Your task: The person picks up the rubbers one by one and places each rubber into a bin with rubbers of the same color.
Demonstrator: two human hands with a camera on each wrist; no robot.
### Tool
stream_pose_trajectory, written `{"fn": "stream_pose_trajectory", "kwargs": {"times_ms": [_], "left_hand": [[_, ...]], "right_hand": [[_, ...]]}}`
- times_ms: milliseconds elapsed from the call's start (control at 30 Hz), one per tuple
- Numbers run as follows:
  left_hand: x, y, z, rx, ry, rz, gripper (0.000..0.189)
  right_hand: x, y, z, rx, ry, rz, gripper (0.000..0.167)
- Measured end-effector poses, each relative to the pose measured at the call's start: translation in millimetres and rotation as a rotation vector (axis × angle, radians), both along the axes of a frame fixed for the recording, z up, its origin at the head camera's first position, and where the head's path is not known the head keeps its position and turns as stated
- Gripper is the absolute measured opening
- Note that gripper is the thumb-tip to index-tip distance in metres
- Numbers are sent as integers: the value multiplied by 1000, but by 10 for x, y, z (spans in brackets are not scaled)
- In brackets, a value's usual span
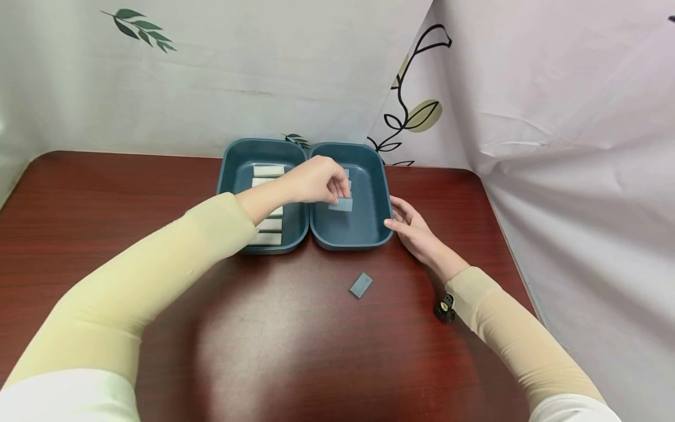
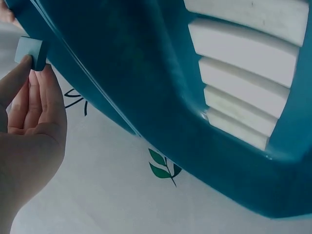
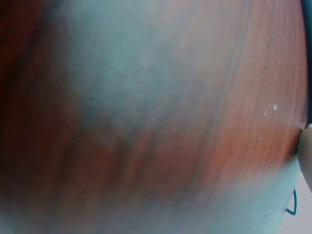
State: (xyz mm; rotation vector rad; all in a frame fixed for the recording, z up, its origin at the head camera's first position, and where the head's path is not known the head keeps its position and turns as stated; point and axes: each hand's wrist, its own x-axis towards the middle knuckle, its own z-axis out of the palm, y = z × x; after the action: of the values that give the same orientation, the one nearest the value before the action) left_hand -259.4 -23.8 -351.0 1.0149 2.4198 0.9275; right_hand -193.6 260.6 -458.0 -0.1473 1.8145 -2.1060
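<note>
My left hand [image 1: 321, 180] reaches over the right-hand blue bin [image 1: 369, 239] and pinches a small grey-blue rectangular block [image 1: 343, 204] between thumb and fingertips. In the left wrist view that block [image 2: 30, 51] sits at the tips of the thumb and fingers. Partly behind the hand, more grey-blue blocks [image 1: 347, 173] lie in the same bin. At the bin's right side, my right hand [image 1: 416, 231] holds the wall, thumb at the rim and fingers along the outside. Another grey-blue block [image 1: 361, 285] lies flat on the table in front of the bin.
A matching blue bin [image 1: 229, 170] stands against the left side of the first, with several white blocks [image 2: 243, 83] in a column. The reddish-brown table [image 1: 253, 328] ends at a white patterned cloth [image 1: 253, 76]. A small black object [image 1: 445, 309] is by the right sleeve.
</note>
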Motion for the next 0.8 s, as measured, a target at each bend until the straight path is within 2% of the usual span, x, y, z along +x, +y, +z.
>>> {"fn": "stream_pose_trajectory", "kwargs": {"times_ms": [167,433,800], "left_hand": [[-83,52,-34,-18,8,-26,14],[-168,163,-152,-55,-8,-38,13],[-266,225,-249,-119,-21,-15,13]], "right_hand": [[-2,-9,0,-4,2,-6,70],[-2,1,-16,2,2,-5,70],[-14,14,-30,13,0,0,69]]}}
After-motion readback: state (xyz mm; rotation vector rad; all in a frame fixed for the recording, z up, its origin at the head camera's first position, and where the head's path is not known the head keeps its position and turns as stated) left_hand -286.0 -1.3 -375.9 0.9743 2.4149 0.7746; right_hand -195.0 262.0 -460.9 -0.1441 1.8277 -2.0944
